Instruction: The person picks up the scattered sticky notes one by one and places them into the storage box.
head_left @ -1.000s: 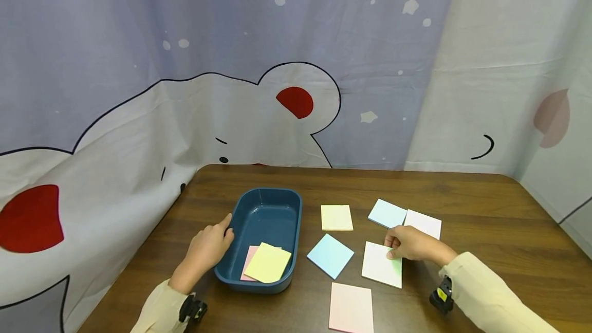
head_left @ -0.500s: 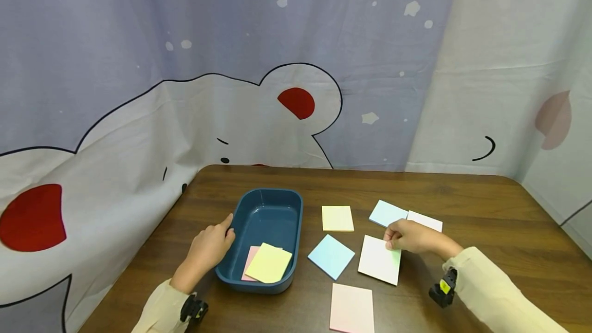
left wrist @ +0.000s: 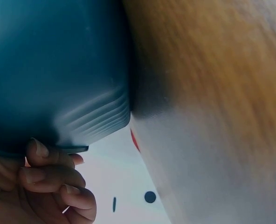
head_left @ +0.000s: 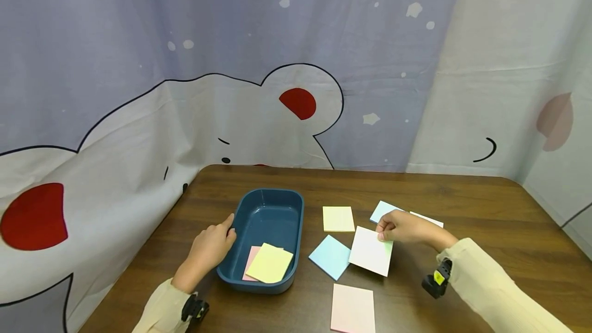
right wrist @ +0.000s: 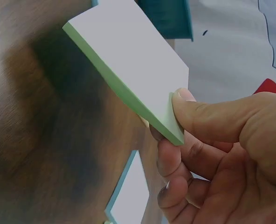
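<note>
My right hand pinches a pale green sticky note pad at one corner, thumb on its white-looking top. The pad is tilted and raised off the table, overlapping a blue sticky note pad in the head view. At the near left, my left hand holds the left rim of a dark blue plastic bin. In the left wrist view its fingers curl beside the rim. Inside the bin, a yellow pad lies partly over a pink pad.
A yellow pad and a pink pad lie right of the bin. Behind my right hand are another blue pad and a whitish pad, partly hidden. A printed curtain hangs beyond the wooden table.
My right hand has lifted the pale green pad from the table and moved it left toward the bin. The left hand stays at the bin's rim.
</note>
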`<act>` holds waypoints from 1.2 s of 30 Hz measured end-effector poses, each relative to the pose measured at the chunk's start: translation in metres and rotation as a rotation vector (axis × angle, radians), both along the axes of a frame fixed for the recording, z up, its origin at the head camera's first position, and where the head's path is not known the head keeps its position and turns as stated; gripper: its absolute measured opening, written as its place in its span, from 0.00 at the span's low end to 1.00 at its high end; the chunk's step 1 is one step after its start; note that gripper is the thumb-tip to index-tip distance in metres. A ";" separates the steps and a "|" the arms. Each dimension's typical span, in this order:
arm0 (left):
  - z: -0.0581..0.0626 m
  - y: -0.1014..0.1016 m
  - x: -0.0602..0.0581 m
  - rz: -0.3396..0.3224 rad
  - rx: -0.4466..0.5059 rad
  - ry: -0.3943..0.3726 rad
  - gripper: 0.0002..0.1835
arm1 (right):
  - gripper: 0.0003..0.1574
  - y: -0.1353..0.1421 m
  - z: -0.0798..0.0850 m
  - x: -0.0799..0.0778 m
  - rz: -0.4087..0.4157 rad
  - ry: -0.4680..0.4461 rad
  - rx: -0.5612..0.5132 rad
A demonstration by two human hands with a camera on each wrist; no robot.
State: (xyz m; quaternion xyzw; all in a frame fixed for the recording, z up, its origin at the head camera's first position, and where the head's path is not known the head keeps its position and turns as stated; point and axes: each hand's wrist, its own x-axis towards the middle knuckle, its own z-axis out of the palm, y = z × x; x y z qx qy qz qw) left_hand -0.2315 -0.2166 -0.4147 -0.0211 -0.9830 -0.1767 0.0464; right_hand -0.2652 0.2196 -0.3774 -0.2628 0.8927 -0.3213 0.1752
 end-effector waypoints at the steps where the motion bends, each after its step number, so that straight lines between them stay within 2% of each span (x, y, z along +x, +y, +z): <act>1: 0.000 0.000 0.000 0.001 0.000 -0.001 0.28 | 0.07 -0.002 0.001 -0.001 -0.004 -0.002 -0.001; 14: 0.001 0.000 0.001 0.007 0.000 -0.007 0.28 | 0.07 -0.033 0.013 -0.006 0.006 0.013 -0.018; 21: 0.001 0.000 0.001 0.008 0.002 -0.008 0.29 | 0.07 -0.053 0.015 -0.009 0.013 -0.021 -0.040; 29: 0.001 0.000 0.000 0.012 0.002 -0.011 0.29 | 0.07 -0.073 0.016 -0.010 0.053 -0.012 -0.055; 36: 0.001 0.001 0.001 0.012 0.010 -0.013 0.29 | 0.06 -0.088 0.021 -0.011 0.053 -0.019 -0.058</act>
